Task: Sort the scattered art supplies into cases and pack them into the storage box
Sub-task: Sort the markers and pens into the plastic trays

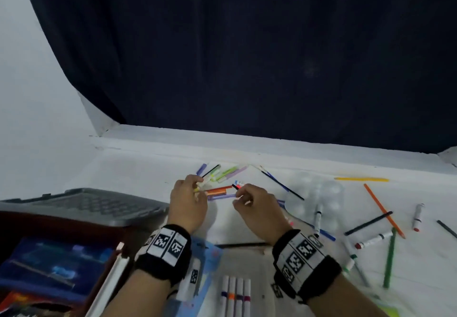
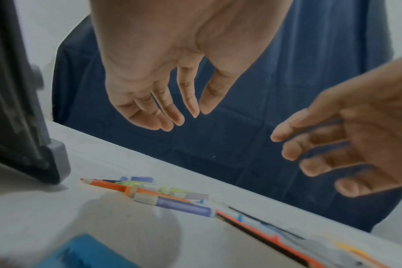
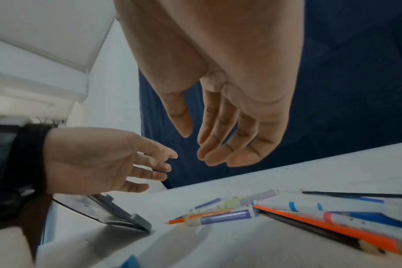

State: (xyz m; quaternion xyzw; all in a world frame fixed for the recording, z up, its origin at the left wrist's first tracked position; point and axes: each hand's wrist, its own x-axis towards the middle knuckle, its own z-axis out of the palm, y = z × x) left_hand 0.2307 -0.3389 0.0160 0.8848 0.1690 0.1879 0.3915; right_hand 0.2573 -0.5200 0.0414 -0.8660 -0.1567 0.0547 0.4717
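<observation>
Four white markers [image 1: 236, 297] lie side by side at the near edge of the tabletop [image 1: 148, 168], just right of a blue case [image 1: 206, 262] that lies beneath the left wrist. At far left stands the storage box [image 1: 49, 267], with blue cases already inside and its grey lid [image 1: 86, 203] lying behind it.

Both hands hover above the tabletop over a small heap of pens. Seen from the wrist views, the left hand [image 2: 172, 72] has its fingers [image 2: 168, 108] relaxed and slightly bent, holding nothing. The right hand [image 3: 230, 99] is the same, its fingers [image 3: 230, 145] loose and empty.

Under them lie a purple marker [image 2: 184, 205] with a pale cap and an orange pencil [image 2: 108, 185], touching each other, with pale green and lilac highlighters [image 1: 225, 173] just behind.

Further right, well apart from the hands, pencils and markers are scattered: a green pencil [image 1: 389, 257], an orange one [image 1: 383, 210], a yellow one [image 1: 361, 179] and a clear paint palette [image 1: 319, 198].
</observation>
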